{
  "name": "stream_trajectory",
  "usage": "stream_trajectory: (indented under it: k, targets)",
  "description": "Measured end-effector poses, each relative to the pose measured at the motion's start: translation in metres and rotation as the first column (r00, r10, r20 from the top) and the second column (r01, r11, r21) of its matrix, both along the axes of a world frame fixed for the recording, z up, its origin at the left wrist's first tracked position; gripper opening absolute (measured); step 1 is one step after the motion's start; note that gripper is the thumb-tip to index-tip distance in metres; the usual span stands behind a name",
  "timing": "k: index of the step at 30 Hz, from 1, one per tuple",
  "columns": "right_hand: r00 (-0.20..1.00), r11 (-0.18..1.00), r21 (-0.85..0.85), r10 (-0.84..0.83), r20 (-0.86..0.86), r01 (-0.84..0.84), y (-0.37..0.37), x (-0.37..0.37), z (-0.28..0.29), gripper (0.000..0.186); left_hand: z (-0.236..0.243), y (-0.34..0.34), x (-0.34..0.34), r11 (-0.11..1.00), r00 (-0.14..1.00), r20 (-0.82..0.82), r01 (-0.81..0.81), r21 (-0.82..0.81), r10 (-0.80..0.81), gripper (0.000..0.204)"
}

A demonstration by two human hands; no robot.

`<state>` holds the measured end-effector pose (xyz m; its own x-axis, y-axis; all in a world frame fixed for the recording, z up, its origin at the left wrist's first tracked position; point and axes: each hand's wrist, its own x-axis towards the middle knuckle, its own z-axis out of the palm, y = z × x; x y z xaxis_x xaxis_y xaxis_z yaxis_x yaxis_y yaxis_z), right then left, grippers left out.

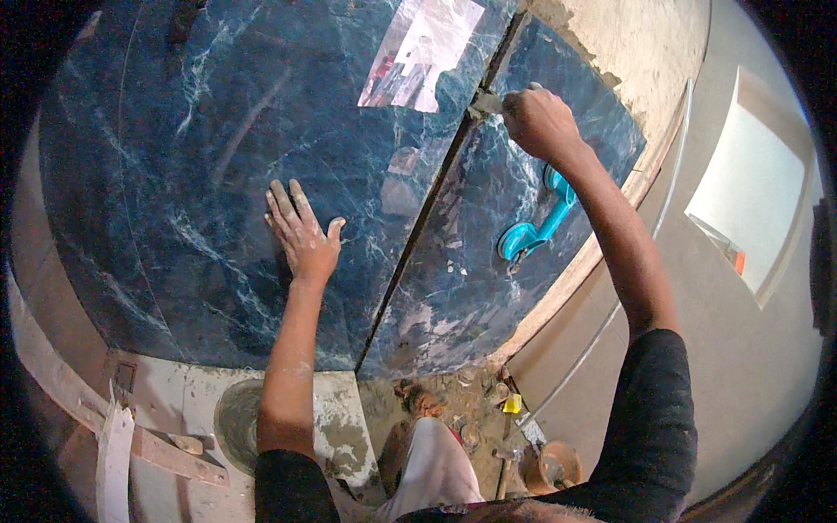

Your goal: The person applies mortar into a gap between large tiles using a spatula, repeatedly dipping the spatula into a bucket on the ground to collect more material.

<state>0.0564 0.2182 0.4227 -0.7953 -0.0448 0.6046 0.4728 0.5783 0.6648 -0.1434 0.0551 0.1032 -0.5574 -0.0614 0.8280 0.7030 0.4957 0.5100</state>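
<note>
My left hand lies palm down on a large dark blue marble-patterned slab, fingers spread and dusted with pale powder. My right hand is closed on a small flat scraper-like tool, whose blade sits at the dark gap between this slab and a narrower matching slab on the right. A turquoise double suction-cup lifter is attached to the narrower slab, below my right hand and partly behind my forearm.
Rough plaster borders the slabs at upper right, beside a grey wall with a pale recess. Below are a round tub of grey mix, a wooden frame at left, and a bucket among scattered tools and debris at right.
</note>
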Motion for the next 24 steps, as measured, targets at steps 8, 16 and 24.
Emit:
stream_trajectory:
  k: [8,16,24]
  targets:
    - [0.994,0.986,0.154,-0.081,0.071,0.069,-0.033,-0.013,-0.007,0.017,0.002,-0.002,0.002,1.000,1.000,0.009,-0.015,-0.017,0.015,0.106]
    - [0.971,0.975,0.170,-0.173,0.166,0.144,-0.051,-0.014,0.005,0.017,0.003,-0.003,0.002,1.000,1.000,0.010,0.009,-0.001,-0.009,0.106]
    - [0.999,0.996,0.073,-0.053,0.004,0.052,-0.044,0.026,0.014,0.018,0.003,-0.006,0.003,1.000,1.000,0.030,0.009,0.006,-0.010,0.106]
